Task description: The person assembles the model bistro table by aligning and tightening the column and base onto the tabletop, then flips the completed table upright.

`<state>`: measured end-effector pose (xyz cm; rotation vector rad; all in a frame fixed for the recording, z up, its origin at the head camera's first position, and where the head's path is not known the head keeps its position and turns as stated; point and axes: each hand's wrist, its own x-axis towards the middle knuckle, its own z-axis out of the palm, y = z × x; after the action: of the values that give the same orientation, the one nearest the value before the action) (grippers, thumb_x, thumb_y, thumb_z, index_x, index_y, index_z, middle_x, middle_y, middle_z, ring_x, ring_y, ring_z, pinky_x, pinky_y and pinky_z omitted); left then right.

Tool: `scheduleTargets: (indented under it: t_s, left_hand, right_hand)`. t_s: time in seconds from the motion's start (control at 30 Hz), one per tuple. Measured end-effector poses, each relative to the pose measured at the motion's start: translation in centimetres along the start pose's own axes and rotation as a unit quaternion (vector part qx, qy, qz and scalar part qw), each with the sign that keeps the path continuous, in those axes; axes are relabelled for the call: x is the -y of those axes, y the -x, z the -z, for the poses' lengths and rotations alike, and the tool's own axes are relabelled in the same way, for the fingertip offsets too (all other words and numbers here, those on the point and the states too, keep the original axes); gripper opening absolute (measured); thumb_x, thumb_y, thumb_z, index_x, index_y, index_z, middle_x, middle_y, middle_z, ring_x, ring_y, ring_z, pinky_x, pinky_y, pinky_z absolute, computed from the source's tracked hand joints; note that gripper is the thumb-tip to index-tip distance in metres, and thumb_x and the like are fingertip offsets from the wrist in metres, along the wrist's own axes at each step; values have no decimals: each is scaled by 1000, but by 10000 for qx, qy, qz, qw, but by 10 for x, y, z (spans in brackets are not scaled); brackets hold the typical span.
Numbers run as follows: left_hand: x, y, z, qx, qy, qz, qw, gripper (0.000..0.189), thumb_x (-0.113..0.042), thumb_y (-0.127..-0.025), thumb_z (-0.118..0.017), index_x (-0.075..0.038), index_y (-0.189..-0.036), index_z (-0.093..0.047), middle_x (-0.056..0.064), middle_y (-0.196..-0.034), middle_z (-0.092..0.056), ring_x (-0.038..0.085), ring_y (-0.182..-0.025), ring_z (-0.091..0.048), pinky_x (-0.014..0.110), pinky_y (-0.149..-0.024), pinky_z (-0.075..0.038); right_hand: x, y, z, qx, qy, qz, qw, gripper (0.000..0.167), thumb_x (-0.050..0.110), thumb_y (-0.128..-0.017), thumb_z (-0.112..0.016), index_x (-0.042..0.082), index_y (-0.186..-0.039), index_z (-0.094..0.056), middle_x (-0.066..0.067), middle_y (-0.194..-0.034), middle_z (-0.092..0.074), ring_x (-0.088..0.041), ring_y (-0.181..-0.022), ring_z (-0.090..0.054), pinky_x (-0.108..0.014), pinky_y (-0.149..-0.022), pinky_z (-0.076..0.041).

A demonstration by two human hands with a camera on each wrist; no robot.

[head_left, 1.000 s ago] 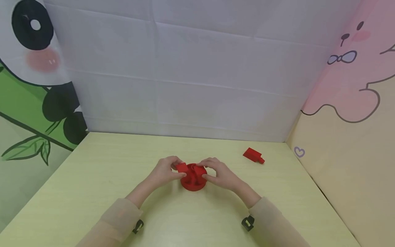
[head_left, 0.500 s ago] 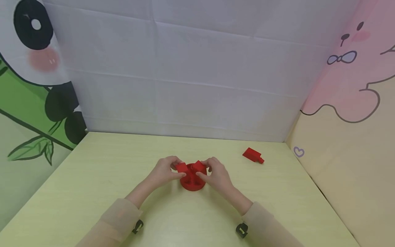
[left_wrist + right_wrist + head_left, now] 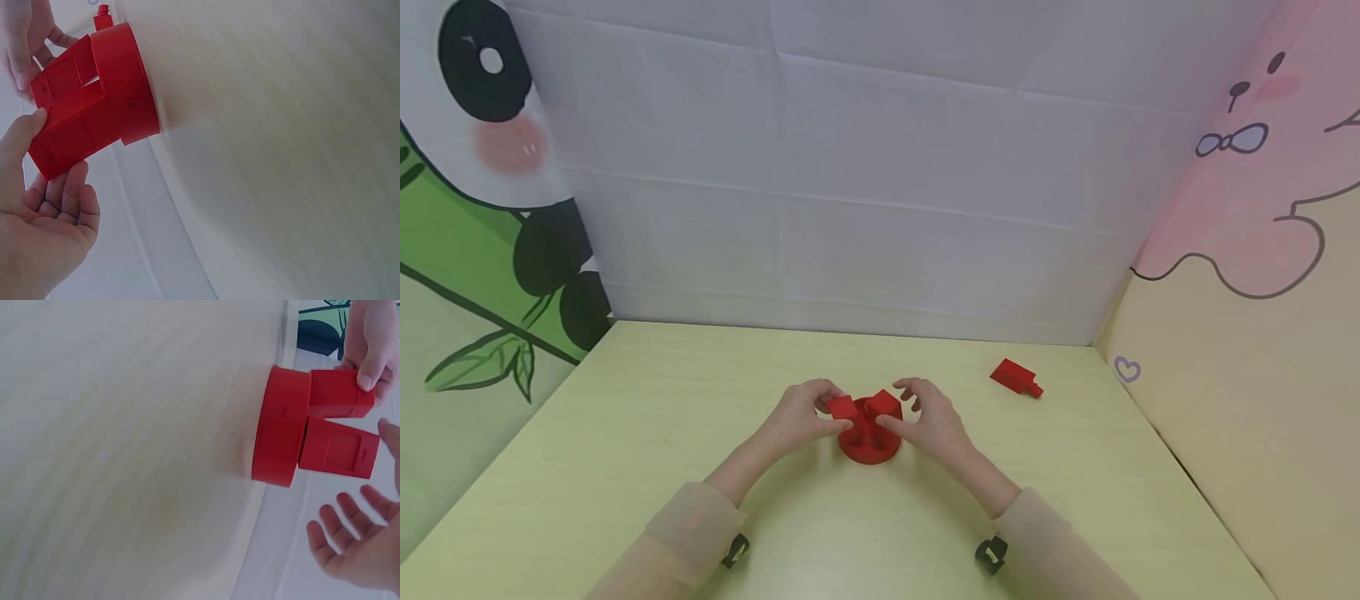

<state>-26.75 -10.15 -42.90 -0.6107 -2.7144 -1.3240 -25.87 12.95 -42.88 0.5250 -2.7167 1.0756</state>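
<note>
On the table a round red base (image 3: 870, 455) stands upright with two red box-shaped blocks rising out of its top. My left hand (image 3: 803, 414) pinches the left block (image 3: 72, 140) between thumb and fingers; that block leans outward over the rim. The right block (image 3: 339, 448) sits tilted in the base beside it. Around this second block my right hand (image 3: 934, 421) is spread, thumb tip close to its near side and the other fingers apart from it. Raised numbers show on the blocks and base in the wrist views. The blocks' lower ends are hidden inside the base.
Another red piece (image 3: 1017, 377), a flat block with a narrow stepped peg, lies on the table (image 3: 700, 375) at the back right. A white cloth (image 3: 880, 167) closes off the back. Printed panels stand at the left and right.
My right hand drew the right block inward and upright-leaning in the base, then its fingers lifted off and spread. The left hand stays on its block.
</note>
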Motion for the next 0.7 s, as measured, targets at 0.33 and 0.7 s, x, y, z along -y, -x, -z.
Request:
scheduleTargets:
  t_s: [0.33,0.7]
  left_hand:
    - [2,-1,0,-6,14,65,10000,32,-18,-75,-80,-8,-102,-65,-2,-86,-65,22,-83,-62,26,-66,-50]
    - [2,-2,0,8,-43,-31,10000,33,-18,-75,-80,-7,-102,-65,-3,-86,-65,20,-82,-61,25,-66,-50]
  right_hand:
    - [-16,-11,13,862,-422,1612,9822,49,13,-88,-62,19,-135,-50,-1,-142,-43,-22,-130,-38,-51,-94,-45]
    - [-29,-20,9,1122,-32,2286,9670,38,7,-89,-59,16,-126,-58,-2,-133,-53,-19,-125,-43,-45,-100,-42]
